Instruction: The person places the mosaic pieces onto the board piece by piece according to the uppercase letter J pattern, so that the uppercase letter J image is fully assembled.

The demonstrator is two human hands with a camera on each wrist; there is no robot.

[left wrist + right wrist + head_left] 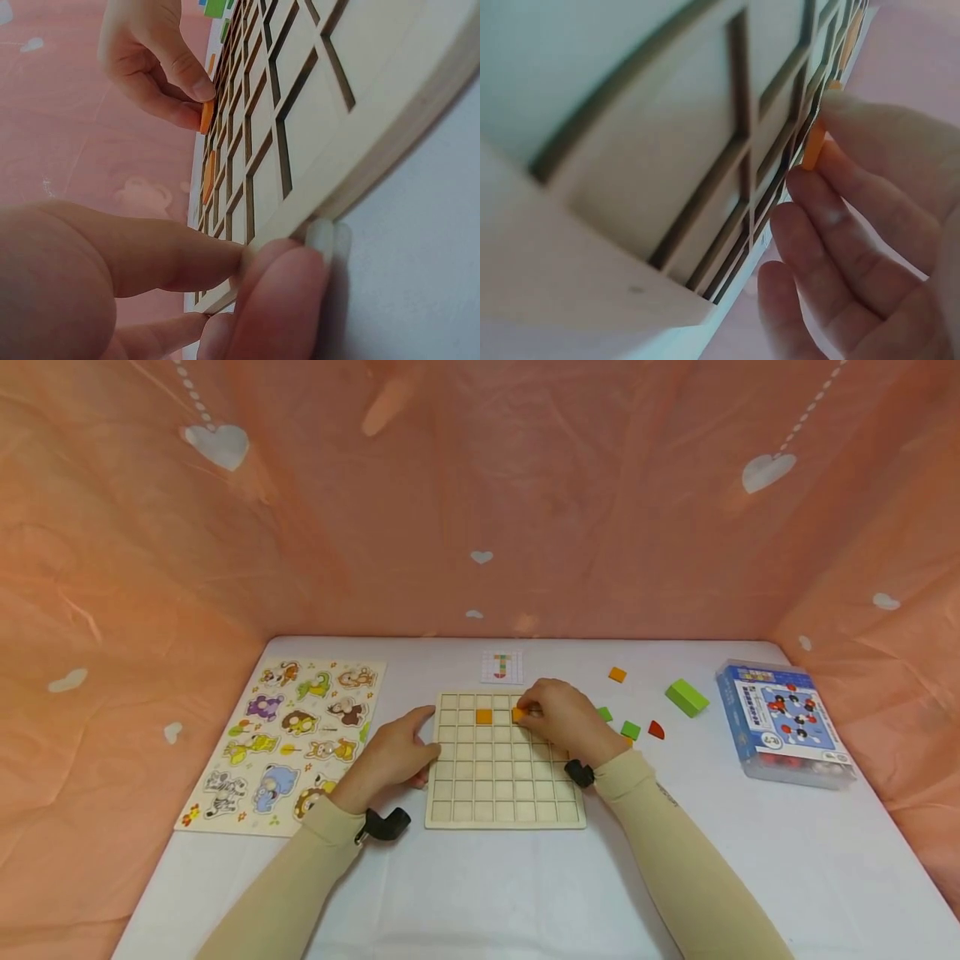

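Note:
A wooden grid board (pixel 483 814) lies on the white table. My left hand (pixel 393 750) holds it by its left edge; in the left wrist view the fingers (pixel 165 251) meet the rim. At the upper right of the grid, my right hand (pixel 566 714) pinches an orange square tile (pixel 517 716) between thumb and fingertips. The right wrist view shows that tile (pixel 814 146) tilted against the grid; whether it is seated in a cell I cannot tell. Another orange square tile (pixel 483 717) sits in a cell to its left. Beyond the board lies a pattern card (pixel 513 668) with a J-shaped figure.
Right of the board lie green tiles (pixel 631 730), a red quarter-round piece (pixel 656 729), an orange tile (pixel 617 674) and a green block (pixel 687 697). A boxed molecule set (pixel 787 722) stands far right. An animal puzzle board (pixel 281 747) lies left.

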